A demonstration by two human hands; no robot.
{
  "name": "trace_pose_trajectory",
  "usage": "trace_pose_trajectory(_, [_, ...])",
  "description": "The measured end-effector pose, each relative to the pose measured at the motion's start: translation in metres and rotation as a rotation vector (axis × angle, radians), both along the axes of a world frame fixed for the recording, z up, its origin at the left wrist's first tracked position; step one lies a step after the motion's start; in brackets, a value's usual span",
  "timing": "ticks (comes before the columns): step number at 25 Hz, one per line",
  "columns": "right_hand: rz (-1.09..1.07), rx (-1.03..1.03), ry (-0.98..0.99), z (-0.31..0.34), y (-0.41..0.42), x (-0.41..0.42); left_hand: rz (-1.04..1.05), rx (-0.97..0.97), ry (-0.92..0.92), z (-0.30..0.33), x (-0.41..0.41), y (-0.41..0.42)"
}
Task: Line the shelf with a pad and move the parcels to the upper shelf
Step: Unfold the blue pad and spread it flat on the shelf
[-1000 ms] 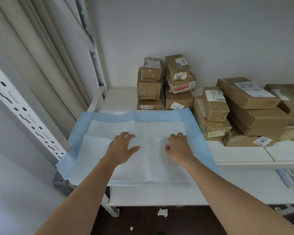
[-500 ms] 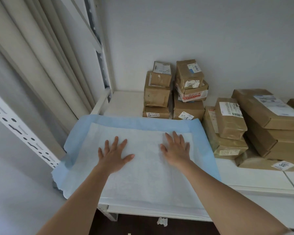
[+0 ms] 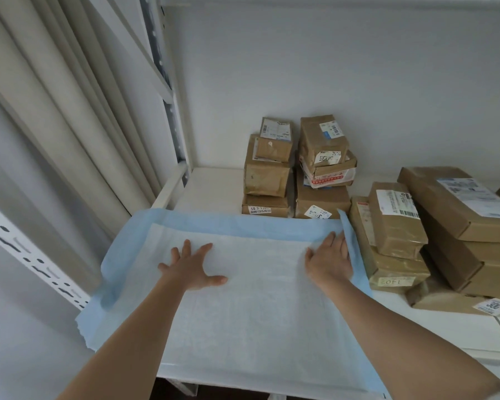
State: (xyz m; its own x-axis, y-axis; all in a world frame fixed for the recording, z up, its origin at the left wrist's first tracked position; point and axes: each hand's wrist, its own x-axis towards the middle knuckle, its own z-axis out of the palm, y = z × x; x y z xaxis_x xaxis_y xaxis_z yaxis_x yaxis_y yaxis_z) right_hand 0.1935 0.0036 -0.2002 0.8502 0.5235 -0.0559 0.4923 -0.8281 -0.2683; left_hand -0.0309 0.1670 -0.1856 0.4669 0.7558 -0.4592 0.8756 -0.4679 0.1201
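On the white shelf [image 3: 211, 186] lies the pad [image 3: 243, 313], blue round the rim and white in the middle, and both hands are flat on it. The left hand [image 3: 192, 268] has its fingers spread wide and presses down near the middle, so the thin pad does not slide or bunch up. The right hand [image 3: 329, 261] lies flat by the right side, where the blue rim bends up against the stacked parcels [image 3: 393, 235]; it seems to push that rim down, though I cannot quite tell. Neither hand has a grip on anything; the fingers are straight and only press. More brown parcels [image 3: 298, 171] stand in small piles at the back by the wall, touching the far rim of the pad. Its left side hangs over the shelf rail, so it needs a bit more tidying before parcels go on it
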Motion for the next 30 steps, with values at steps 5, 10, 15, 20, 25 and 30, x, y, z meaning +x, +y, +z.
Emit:
trace_pose_trajectory(5, [0.169, 0.087, 0.049, -0.009, 0.004, 0.012, 0.068, 0.071, -0.016, -0.011, 0.008, 0.006])
trace_pose_trajectory(10, [0.046, 0.182, 0.099, -0.018, 0.006, 0.026, 0.162, 0.049, -0.046, -0.024, -0.001, 0.010])
trace_pose_trajectory(15, [-0.019, 0.232, 0.008, -0.010, 0.006, 0.036, 0.154, 0.078, -0.093, -0.027, -0.005, 0.008])
trace_pose_trajectory(20, [0.102, 0.222, -0.023, -0.006, -0.001, 0.034, 0.103, 0.156, -0.048, -0.023, -0.018, 0.009])
trace_pose_trajectory(25, [0.089, 0.048, -0.013, -0.001, -0.008, 0.000, 0.033, 0.220, -0.034, -0.024, -0.029, 0.005])
trace_pose_trajectory(30, [0.052, 0.041, 0.044, -0.004, -0.039, -0.015, 0.015, 0.251, -0.003, -0.022, -0.033, -0.003])
